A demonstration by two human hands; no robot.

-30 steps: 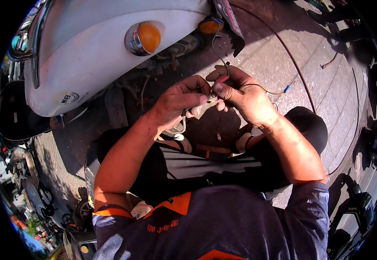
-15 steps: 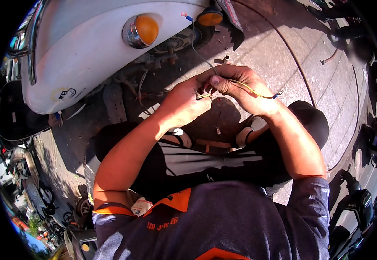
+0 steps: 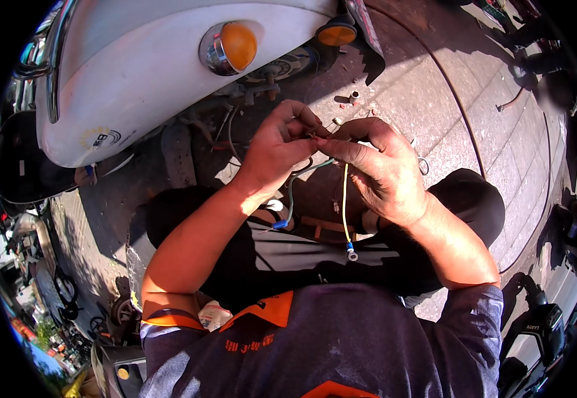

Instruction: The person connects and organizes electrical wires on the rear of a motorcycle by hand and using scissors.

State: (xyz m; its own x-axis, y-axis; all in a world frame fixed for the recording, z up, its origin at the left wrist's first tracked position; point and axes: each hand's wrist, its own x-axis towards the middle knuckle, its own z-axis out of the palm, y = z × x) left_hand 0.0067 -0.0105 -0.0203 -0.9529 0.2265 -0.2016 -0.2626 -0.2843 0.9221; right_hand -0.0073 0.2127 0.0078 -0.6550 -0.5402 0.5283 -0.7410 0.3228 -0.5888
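My left hand pinches thin wire ends between thumb and fingertips, meeting the fingertips of my right hand in front of me. My right hand is closed round the same wires; the exact spot where they meet is hidden by the fingers. A yellow wire hangs down below my right hand, with a blue-sleeved metal ring terminal at its end. A green wire droops below my left hand and ends in a blue terminal.
A white scooter body with an orange turn signal stands ahead on the left. A small metal socket lies on the paving. A brown hose or cable runs across on the right. My knees are bent below the hands.
The wires have swung round: the green one, which pointed up, and the yellow one, which lay across my right wrist, now hang down. My hands have shifted so their fingertips meet.
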